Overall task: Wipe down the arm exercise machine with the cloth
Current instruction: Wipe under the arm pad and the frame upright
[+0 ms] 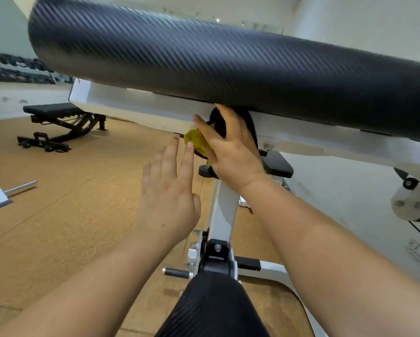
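Note:
The arm exercise machine fills the view: a long black textured arm pad (228, 64) on a white frame (136, 110), with a white upright post (222, 210) and a black seat (214, 310) at the bottom. My right hand (231, 152) presses a yellow cloth (195, 139) against a black part just under the pad, fingers spread over it. Just left of the cloth, my left hand (170, 190) is raised with straight fingers and holds nothing; whether its fingertips touch the cloth cannot be told.
A black adjustable bench (58, 122) stands on the tan rubber floor (65, 203) at the left. A metal bar (20, 187) juts in at the far left. A white pivot wheel (413, 205) hangs at the right by a pale wall. Dumbbell racks (14, 69) line the back left.

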